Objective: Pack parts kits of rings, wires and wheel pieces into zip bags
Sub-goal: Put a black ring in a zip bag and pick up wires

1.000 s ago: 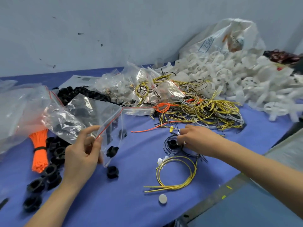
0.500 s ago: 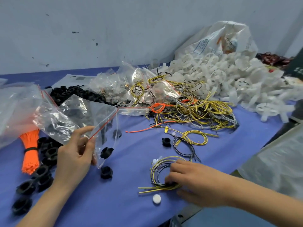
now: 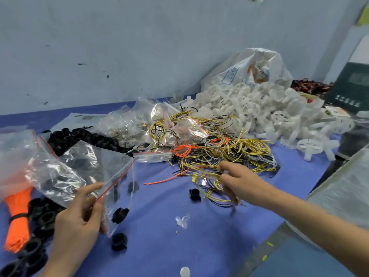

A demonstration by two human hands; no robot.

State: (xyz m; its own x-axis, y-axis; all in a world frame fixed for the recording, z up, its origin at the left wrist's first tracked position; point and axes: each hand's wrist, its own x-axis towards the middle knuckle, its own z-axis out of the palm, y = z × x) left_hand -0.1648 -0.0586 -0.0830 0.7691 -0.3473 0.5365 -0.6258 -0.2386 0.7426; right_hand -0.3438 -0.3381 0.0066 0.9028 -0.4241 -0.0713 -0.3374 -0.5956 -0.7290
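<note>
Now, one zip bag (image 3: 93, 166) in left hand (image 3: 79, 214), one wire bundle (image 3: 213, 189) in right hand (image 3: 239, 182).

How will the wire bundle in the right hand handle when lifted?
Probably floppy: the wire bundle hangs in loose loops from the right hand. Likely light, being a few thin strands. It may snag, since loops lie close to the wire pile.

The white sack (image 3: 245, 70) behind the wheel pieces bears the boxed number "1952".
</note>
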